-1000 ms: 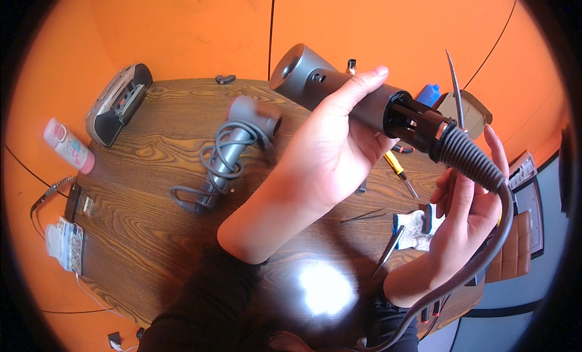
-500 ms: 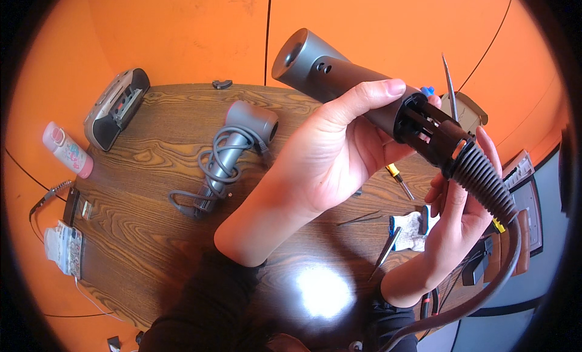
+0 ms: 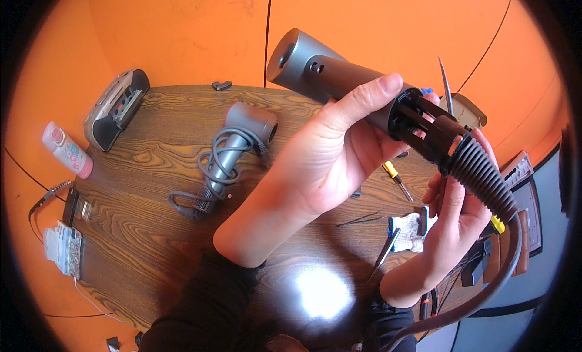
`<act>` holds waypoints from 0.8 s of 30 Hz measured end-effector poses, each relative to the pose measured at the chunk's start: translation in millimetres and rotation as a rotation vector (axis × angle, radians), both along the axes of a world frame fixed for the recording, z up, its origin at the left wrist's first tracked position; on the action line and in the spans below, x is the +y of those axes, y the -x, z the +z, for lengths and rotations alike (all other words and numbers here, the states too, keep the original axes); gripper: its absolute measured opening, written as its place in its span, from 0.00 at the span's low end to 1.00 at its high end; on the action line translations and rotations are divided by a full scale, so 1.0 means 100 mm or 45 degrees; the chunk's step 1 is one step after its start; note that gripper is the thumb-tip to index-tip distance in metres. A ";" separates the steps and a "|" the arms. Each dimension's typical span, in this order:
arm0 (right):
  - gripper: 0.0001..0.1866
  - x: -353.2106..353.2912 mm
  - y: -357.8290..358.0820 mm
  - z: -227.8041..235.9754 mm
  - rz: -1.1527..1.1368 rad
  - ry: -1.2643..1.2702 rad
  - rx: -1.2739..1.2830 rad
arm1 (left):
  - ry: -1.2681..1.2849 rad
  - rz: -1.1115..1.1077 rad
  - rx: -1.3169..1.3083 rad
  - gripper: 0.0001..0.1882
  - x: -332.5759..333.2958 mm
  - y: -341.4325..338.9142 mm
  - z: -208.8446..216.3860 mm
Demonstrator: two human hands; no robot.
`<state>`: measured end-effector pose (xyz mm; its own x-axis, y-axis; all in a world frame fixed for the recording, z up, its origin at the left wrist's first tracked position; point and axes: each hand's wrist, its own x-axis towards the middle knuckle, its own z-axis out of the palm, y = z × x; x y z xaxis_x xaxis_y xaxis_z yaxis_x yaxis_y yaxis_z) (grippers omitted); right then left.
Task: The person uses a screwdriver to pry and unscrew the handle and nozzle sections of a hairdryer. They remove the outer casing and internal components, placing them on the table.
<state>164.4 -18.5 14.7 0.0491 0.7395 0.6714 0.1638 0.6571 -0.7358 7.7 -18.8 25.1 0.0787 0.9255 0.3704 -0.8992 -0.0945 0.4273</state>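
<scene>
My left hand (image 3: 339,152) is wrapped round the grey handle of a hair dryer (image 3: 357,79), held up above the table with its head toward the upper left. Black slotted inner parts (image 3: 433,128) stick out of the handle's open end. A ribbed black cord sleeve (image 3: 482,170) joins them, and the grey cord curves down from it. My right hand (image 3: 458,209) is closed behind the sleeve, fingers curled. From behind the inner parts rises the tip of a slender pointed metal tool (image 3: 447,85), seemingly in my right hand; its lower part is hidden.
A second hair dryer (image 3: 227,161), wound in its cord, lies left of my arm. Tweezers (image 3: 387,252), a white work glove (image 3: 406,231) and a yellow-handled screwdriver (image 3: 397,179) lie on the wooden table (image 3: 157,231). A pink-white bottle (image 3: 68,151) and a grey-black device (image 3: 118,109) stand left.
The held hair dryer and both hands have shifted slightly to the left. The inner parts look turned a little, and the tool's tip has moved left with them.
</scene>
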 end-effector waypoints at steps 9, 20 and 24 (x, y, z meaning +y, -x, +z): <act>0.20 0.01 0.06 -0.02 -0.083 0.037 0.080 | -0.012 0.094 0.017 0.17 0.00 0.04 -0.01; 0.21 0.01 0.02 -0.02 -0.009 -0.119 0.050 | -0.086 -0.314 -0.317 0.25 0.07 0.10 -0.06; 0.28 -0.01 -0.06 0.04 0.037 -0.040 0.056 | -0.095 -0.288 -0.263 0.30 0.08 0.15 -0.08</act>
